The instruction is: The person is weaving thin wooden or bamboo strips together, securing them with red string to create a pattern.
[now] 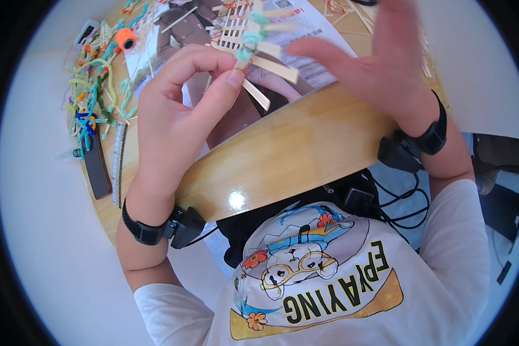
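Note:
Above the table, my left hand [176, 109] pinches the near end of a lattice of thin wooden sticks [277, 69] between thumb and index finger. Teal fuzzy wire [252, 38] is wound along the lattice, and several stick ends jut out toward me. My right hand [386, 75] is raised to the right of the lattice, thumb stretched toward it and apart from it. Its fingers are smeared by motion and run out at the top edge, and I see nothing held in it. Under both hands lies a printed sheet [328, 49] with a picture of a person.
Colourful fuzzy wires [109, 86] are heaped at the table's left edge, near an orange spool [125, 38]. A ruler [119, 164] and a long dark case [97, 173] lie closer to me. More thin sticks [425, 55] lie at the far right. Black cables [406, 202] hang below the table's front edge.

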Motion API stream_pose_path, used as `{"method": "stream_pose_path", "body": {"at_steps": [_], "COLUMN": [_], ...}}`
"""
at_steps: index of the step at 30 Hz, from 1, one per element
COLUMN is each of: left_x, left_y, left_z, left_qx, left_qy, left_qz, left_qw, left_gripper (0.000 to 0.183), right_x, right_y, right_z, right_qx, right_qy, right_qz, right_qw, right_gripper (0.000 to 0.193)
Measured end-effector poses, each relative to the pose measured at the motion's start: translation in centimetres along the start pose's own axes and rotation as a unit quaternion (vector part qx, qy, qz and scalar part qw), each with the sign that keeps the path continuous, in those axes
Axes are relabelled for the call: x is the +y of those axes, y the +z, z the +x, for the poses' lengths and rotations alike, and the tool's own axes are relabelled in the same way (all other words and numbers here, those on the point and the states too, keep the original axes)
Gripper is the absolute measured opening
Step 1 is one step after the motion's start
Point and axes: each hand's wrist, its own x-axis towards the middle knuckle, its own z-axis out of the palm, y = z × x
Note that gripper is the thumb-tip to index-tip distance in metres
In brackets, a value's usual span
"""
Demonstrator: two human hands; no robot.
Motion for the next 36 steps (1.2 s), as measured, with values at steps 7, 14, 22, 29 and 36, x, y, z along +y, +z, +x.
{"method": "stream_pose_path", "body": {"at_steps": [7, 14, 22, 29, 36], "left_x": [0.4, 0.5, 0.4, 0.5, 0.2], "left_y": [0.3, 0.4, 0.5, 0.5, 0.6], "left_z": [-0.1, 0.3, 0.1, 0.0, 0.0], "left_qx": [0.107, 0.137, 0.157, 0.153, 0.145], "left_qy": [-0.024, 0.107, 0.177, 0.234, 0.195], "left_qz": [-0.127, 0.119, 0.233, 0.287, 0.263], "left_qw": [0.986, 0.978, 0.943, 0.916, 0.934], "left_gripper": [0.011, 0.010, 0.014, 0.019, 0.016], "right_x": [-4.3, -5.6, -6.4, -7.1, -6.8], "right_y": [-3.8, -1.7, -1.6, -1.4, -1.3], "right_z": [1.5, 1.3, 0.4, 0.1, -0.5], "right_qx": [-0.304, -0.233, -0.195, -0.150, -0.142], "right_qy": [0.588, 0.634, 0.614, 0.584, 0.582], "right_qz": [0.415, 0.437, 0.451, 0.442, 0.500], "right_qw": [0.624, 0.594, 0.618, 0.664, 0.625], "right_gripper": [0.019, 0.025, 0.025, 0.021, 0.020]}}
